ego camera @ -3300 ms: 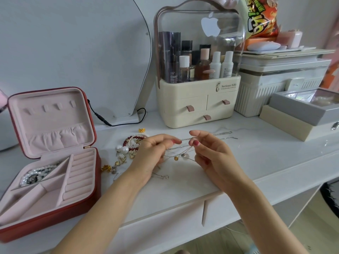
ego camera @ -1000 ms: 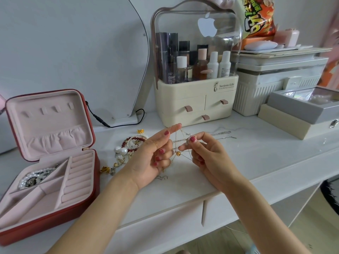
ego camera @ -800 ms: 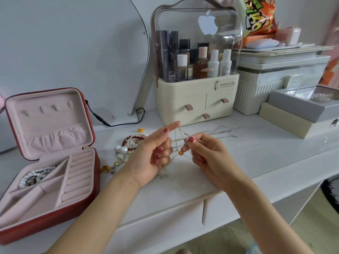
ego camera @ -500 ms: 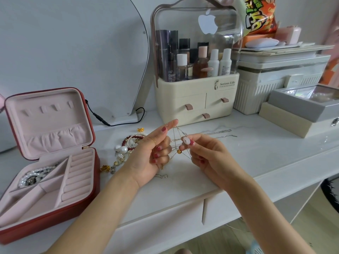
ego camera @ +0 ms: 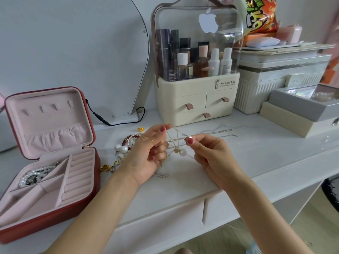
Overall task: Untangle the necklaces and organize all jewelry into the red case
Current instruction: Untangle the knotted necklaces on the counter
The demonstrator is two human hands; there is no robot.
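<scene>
Untangling was underway: both the left hand (ego camera: 146,154) and right hand (ego camera: 211,154) pinched the thin tangled gold chain necklaces (ego camera: 177,143) in curled fingers; next, probably, easing strands apart gently.

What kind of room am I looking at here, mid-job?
Most likely a bedroom vanity or dressing table: a cosmetics organizer full of bottles, a mirror propped against the wall, and an open red jewelry case on the white tabletop.
</scene>
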